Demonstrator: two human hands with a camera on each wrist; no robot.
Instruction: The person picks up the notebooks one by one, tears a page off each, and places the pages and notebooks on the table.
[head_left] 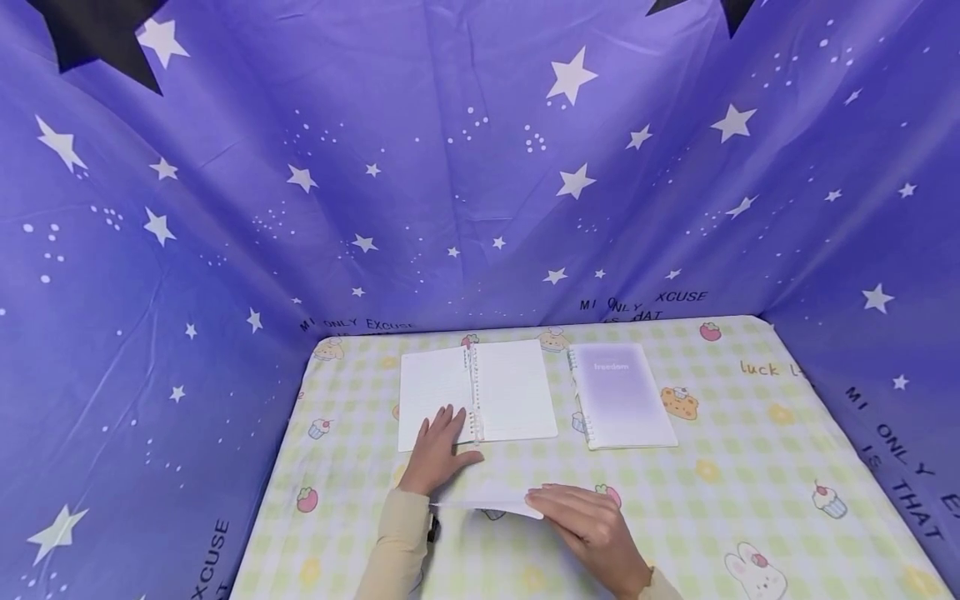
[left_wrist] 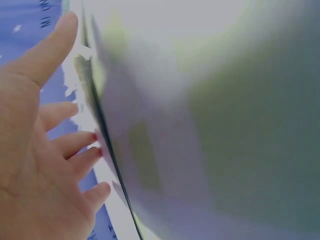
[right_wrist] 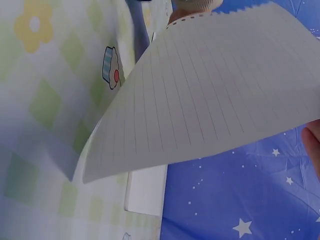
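Note:
A spiral notebook lies open, its lined pages spread to either side of the rings. My left hand rests on the lower part of the left page with straight, spread fingers. Nearer to me, my right hand pinches one end of a loose sheet of paper, seen nearly edge-on in the head view. In the right wrist view, the lined sheet bends in the air and shows a row of holes and a ragged edge. The sheet's far end overlaps my left wrist in the head view.
To the right of the open notebook lies a closed purple spiral notebook marked "freedom". A checked tablecloth with cartoon prints covers the table. Blue star-patterned curtains enclose the back and both sides.

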